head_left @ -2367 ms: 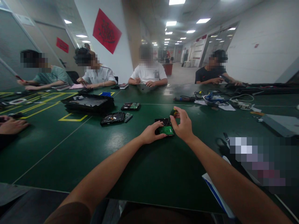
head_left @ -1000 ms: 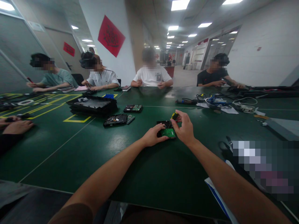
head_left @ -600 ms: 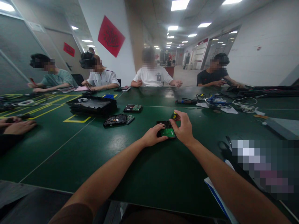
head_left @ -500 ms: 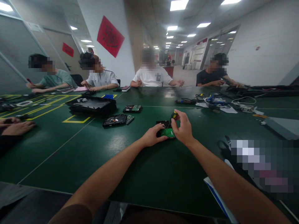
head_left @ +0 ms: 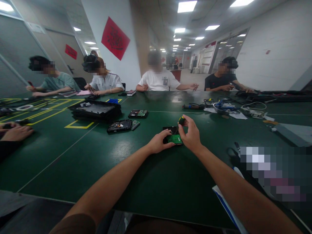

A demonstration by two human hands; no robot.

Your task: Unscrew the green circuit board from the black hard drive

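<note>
In front of me on the green table lies a hard drive [head_left: 175, 139], its green circuit board facing up. My left hand [head_left: 159, 141] grips it from the left, fingers along the far part and thumb near the front edge. A screwdriver [head_left: 181, 120] with a dark green and yellow handle stands upright over the drive's right side. My right hand [head_left: 190, 134] pinches that handle between thumb and fingers. The tool's tip is hard to make out against the dark drive.
Left of the drive lie an opened hard drive [head_left: 120, 126], another drive [head_left: 138, 113] and a black tray [head_left: 95, 110]. Cables [head_left: 223, 106] are heaped at the back right. A grey box [head_left: 293, 134] sits on the right. A co-worker's hands [head_left: 18, 132] rest at far left.
The screwdriver handle has turned slightly in my right hand, showing a different part of its yellow marking. My left hand stays put. A person opposite has shifted one hand.
</note>
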